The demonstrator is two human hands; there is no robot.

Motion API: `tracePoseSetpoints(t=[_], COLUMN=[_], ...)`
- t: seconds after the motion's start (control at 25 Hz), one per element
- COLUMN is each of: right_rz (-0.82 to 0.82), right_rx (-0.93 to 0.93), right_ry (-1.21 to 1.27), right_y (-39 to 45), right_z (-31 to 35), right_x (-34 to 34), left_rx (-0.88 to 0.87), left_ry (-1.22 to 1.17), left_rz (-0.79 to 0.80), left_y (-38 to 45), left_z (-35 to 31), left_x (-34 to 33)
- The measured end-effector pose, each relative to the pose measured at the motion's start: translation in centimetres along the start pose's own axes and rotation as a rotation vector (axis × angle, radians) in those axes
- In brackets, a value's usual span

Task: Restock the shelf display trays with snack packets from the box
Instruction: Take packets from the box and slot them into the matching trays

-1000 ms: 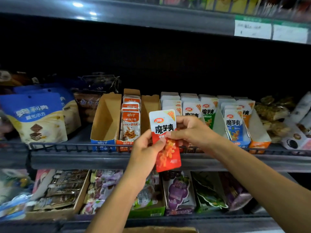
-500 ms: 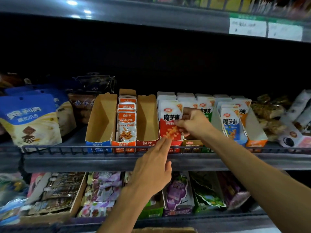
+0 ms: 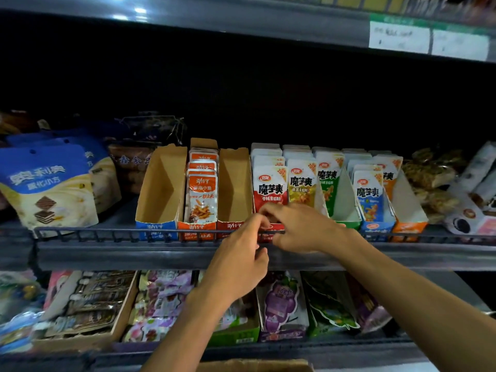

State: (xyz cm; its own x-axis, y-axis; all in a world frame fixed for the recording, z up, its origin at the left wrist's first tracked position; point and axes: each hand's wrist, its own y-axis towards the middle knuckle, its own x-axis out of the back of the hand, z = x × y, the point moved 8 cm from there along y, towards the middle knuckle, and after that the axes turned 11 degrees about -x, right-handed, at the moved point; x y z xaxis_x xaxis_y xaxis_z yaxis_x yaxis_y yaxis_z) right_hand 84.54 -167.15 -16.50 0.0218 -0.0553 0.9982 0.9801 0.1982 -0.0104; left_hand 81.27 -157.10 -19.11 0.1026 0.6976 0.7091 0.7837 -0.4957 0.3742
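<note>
A red-and-white snack packet (image 3: 269, 187) stands at the front of the red display tray (image 3: 264, 237) on the middle shelf. My right hand (image 3: 300, 226) is curled over the packet's lower edge, just above the tray's front lip. Beside it, my left hand (image 3: 241, 259) has thumb and forefinger pinched at the same lip. The hands hide the packet's bottom and most of the tray front. A brown edge of the cardboard box (image 3: 255, 366) shows at the bottom of the view.
Left of the red tray stand an empty cardboard tray (image 3: 234, 189), a tray of orange fish packets (image 3: 201, 194) and another empty tray (image 3: 158, 200). Yellow, green, blue and orange packet rows (image 3: 370, 194) fill trays to the right. A wire rail (image 3: 107, 232) fronts the shelf.
The red packet went from both hands in front of the shelf into the red tray. Both hands then dropped to the tray's front lip.
</note>
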Motion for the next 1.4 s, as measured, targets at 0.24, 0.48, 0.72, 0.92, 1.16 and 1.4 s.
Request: tracePoseSetpoints(t=[0.24, 0.48, 0.72, 0.92, 1.16, 1.4], right_rz=[0.066, -0.054, -0.226, -0.395, -0.465, -0.52], right_rx=[-0.089, -0.125, -0.186, -0.228, -0.208, -0.27], right_ry=[0.022, 0.237, 0.438, 0.32, 0.287, 0.11], right_y=[2.0, 2.1, 1.8, 1.1, 0.8, -1.4], right_z=[-0.2, -0.6, -1.7, -2.4, -2.8, -4.1], right_x=[-1.8, -0.8, 0.9, 2.5, 2.4, 0.9], left_rx=[-0.029, -0.015, -0.005, -0.013, -0.039, 0.007], left_ry=[-0.005, -0.024, -0.02, -0.016, -0.022, 0.072], left_rz=[-0.001, -0.003, -0.02, -0.012, -0.016, -0.169], left_y=[0.3, 0.2, 0.3, 0.3, 0.2, -0.9], left_z=[-0.1, 0.0, 0.0, 0.1, 0.3, 1.3], left_x=[-0.1, 0.1, 0.2, -0.2, -0.5, 1.7])
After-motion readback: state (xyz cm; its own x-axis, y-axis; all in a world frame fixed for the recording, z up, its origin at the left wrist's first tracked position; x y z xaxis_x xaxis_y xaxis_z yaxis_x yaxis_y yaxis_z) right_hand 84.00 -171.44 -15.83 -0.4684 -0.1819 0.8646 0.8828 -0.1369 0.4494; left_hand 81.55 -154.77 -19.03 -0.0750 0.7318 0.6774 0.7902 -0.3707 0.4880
